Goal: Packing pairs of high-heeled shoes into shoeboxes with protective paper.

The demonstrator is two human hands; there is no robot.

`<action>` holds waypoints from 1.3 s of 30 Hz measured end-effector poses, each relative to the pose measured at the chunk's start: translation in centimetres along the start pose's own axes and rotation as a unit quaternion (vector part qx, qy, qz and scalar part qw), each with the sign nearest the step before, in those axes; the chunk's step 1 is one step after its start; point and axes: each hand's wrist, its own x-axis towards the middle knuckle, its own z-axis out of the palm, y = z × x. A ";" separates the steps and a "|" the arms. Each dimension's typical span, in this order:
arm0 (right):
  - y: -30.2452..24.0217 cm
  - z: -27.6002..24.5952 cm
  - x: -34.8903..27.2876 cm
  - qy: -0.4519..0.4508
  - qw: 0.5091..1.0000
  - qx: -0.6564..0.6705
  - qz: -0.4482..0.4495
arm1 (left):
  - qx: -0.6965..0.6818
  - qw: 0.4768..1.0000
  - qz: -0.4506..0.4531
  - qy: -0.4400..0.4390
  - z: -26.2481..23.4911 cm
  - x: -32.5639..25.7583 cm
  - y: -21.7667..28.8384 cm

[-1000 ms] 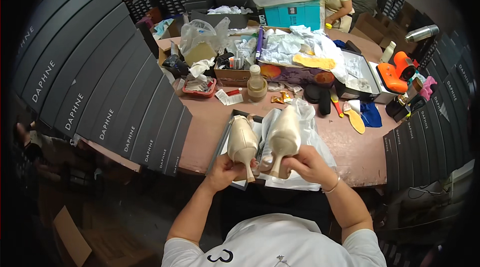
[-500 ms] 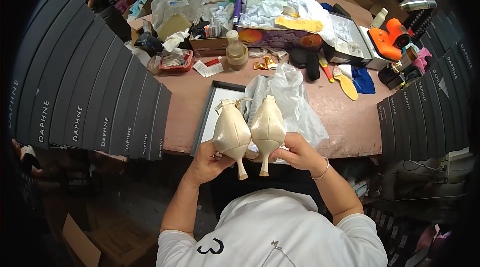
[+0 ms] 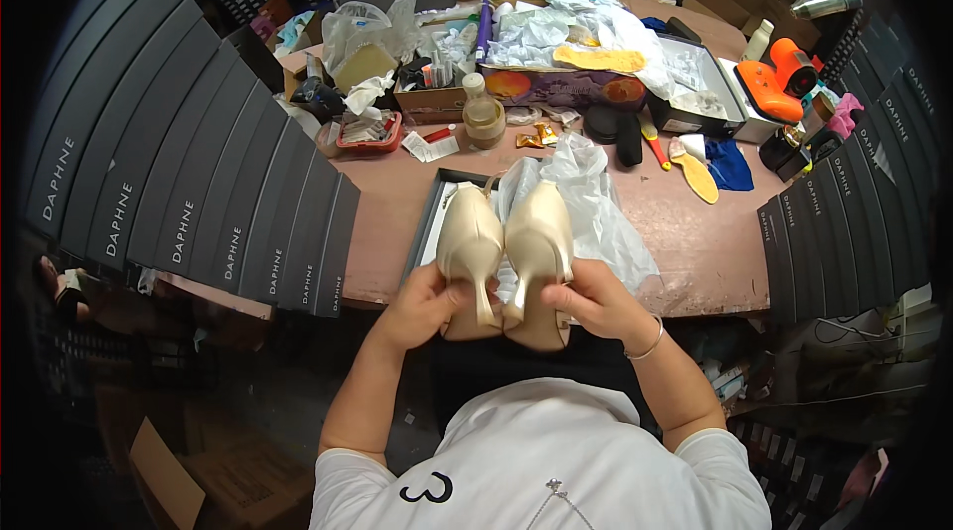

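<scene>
Head view, two cream heeled shoes [image 3: 506, 252] soles up, left hand [image 3: 422, 304] and right hand [image 3: 591, 297] each gripping one, seemingly over one open box [image 3: 429, 222].

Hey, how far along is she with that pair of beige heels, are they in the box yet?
Not yet. Done: both heels are out and paired side by side, soles up. In hand: the left hand holds the left heel, the right hand the right heel, above the table edge. Left: the open shoe box with its crumpled wrapping plastic lies beneath them on the table, holding no shoe.
</scene>
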 end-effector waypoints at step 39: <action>4.6 0.4 -2.5 -0.108 0.959 0.261 0.038 | -0.321 0.884 0.078 0.332 -0.9 3.0 -5.8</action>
